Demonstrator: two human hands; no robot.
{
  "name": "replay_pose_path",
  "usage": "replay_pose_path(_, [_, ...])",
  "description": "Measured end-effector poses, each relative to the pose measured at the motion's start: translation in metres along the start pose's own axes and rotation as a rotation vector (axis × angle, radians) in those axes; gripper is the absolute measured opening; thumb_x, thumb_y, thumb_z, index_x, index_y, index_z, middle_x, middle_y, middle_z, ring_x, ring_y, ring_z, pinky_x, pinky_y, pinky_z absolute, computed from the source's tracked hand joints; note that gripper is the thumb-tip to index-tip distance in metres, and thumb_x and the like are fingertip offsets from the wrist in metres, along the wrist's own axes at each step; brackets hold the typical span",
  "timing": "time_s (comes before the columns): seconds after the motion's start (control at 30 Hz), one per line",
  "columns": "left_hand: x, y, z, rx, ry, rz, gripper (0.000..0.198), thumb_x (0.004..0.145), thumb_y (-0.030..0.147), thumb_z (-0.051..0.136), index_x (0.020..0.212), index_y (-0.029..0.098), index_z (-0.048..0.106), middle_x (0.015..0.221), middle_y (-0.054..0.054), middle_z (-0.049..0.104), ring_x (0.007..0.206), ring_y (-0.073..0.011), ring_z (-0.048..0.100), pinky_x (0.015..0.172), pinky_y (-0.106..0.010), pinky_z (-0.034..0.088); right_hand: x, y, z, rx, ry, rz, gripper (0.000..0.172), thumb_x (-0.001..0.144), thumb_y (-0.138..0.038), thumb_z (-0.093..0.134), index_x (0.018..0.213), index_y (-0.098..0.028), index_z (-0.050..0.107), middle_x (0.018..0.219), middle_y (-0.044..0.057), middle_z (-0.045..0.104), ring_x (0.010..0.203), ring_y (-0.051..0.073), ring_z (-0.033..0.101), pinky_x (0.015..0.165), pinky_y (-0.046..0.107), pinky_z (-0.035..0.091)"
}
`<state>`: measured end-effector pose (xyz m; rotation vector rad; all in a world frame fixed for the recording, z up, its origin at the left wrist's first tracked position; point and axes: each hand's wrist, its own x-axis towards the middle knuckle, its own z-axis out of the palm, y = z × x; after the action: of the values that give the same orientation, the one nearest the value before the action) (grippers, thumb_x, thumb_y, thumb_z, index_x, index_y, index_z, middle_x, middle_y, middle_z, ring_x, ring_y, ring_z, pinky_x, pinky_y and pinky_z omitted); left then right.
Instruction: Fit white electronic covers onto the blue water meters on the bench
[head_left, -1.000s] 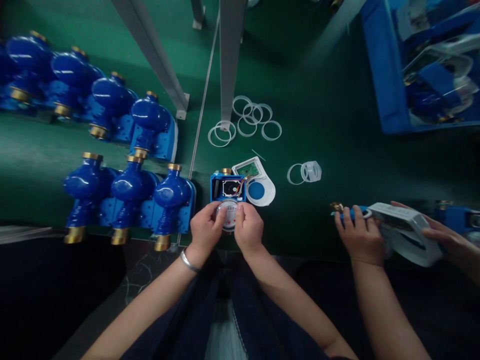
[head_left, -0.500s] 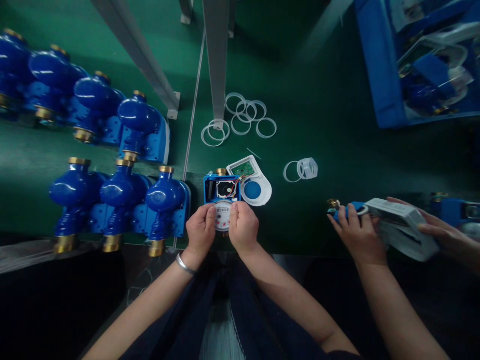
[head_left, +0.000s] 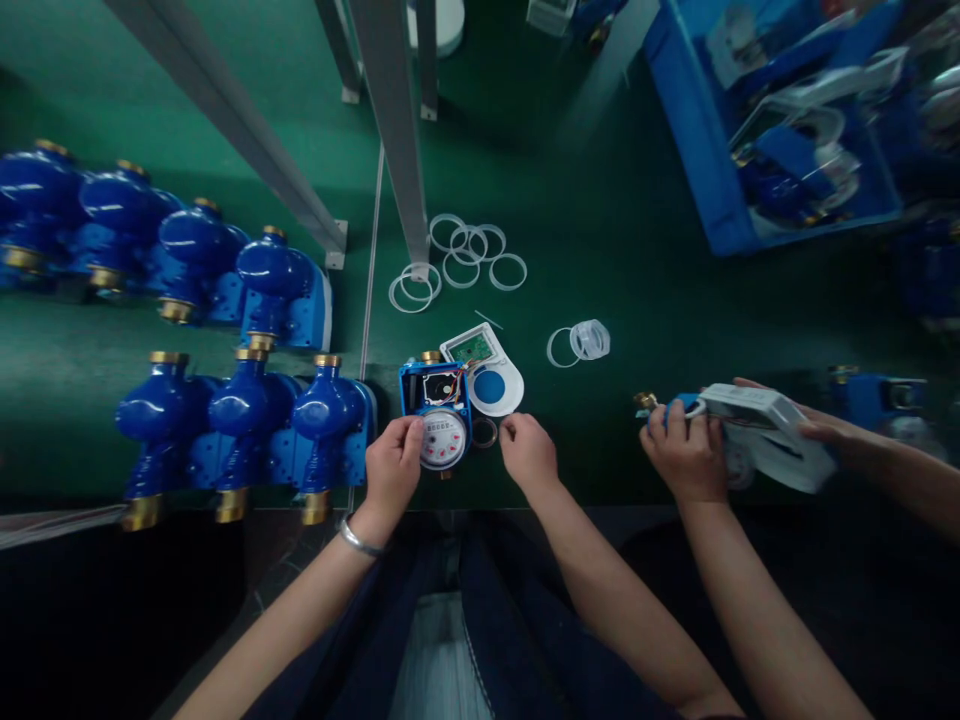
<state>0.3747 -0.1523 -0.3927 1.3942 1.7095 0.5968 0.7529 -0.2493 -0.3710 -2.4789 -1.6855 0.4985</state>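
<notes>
In front of me on the green table stands a blue water meter (head_left: 409,383) with its body uncovered, showing wires and a round white dial (head_left: 442,440). My left hand (head_left: 394,465) is closed on the left edge of the meter, thumb beside the dial. My right hand (head_left: 529,453) is off to the right of the meter, its fingers curled together; whether something small is in them I cannot tell. Between that hand and the dial lies a dark-looking ring (head_left: 484,432). The white cover (head_left: 508,397), with a green circuit board (head_left: 471,348), lies tilted behind it, joined by wires.
Several finished-looking blue meters (head_left: 326,410) stand in two rows at left. White rings (head_left: 508,272) lie behind, clear rings (head_left: 590,340) to the right. Metal posts (head_left: 390,130) rise at the back. A blue bin (head_left: 712,200) holds parts. At right, a co-worker's hands (head_left: 686,455) hold a meter.
My right hand has left the dial and moved right, its fingers curled. My left hand stays at the meter. The whole view has shifted slightly.
</notes>
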Motion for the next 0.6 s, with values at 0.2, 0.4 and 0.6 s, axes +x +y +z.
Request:
replay_pose_path(0.2, [0.002, 0.003, 0.003, 0.149, 0.007, 0.051, 0.036, 0.083, 0.047, 0.042, 0.084, 0.017, 0.062, 0.071, -0.004, 0.066, 0.063, -0.0161, 0.059, 0.058, -0.025, 0.041, -0.001, 0.017, 0.008, 0.318, 0.086, 0.035, 0.023, 0.088, -0.039, 0.048, 0.111, -0.039, 0.052, 0.140, -0.010, 0.035, 0.138, 0.027, -0.004, 0.109, 0.058, 0.021])
replay_pose_path(0.4, [0.002, 0.002, 0.007, 0.186, 0.050, 0.066, 0.036, 0.084, 0.046, 0.041, 0.081, 0.017, 0.061, 0.069, -0.004, 0.064, 0.061, -0.0147, 0.056, 0.057, -0.023, 0.038, 0.000, 0.032, 0.010, 0.535, 0.078, 0.079, 0.018, 0.086, -0.039, 0.050, 0.103, -0.042, 0.056, 0.137, -0.019, 0.036, 0.138, 0.022, -0.005, 0.108, 0.050, 0.031])
replay_pose_path(0.6, [0.001, 0.002, 0.009, 0.169, 0.081, 0.040, 0.033, 0.084, 0.044, 0.042, 0.079, 0.017, 0.060, 0.069, -0.003, 0.064, 0.060, -0.0136, 0.055, 0.058, -0.023, 0.038, 0.001, 0.053, -0.004, 0.439, 0.162, 0.091, 0.014, 0.083, -0.036, 0.054, 0.096, -0.041, 0.059, 0.134, -0.018, 0.041, 0.139, 0.022, 0.002, 0.111, 0.049, 0.025])
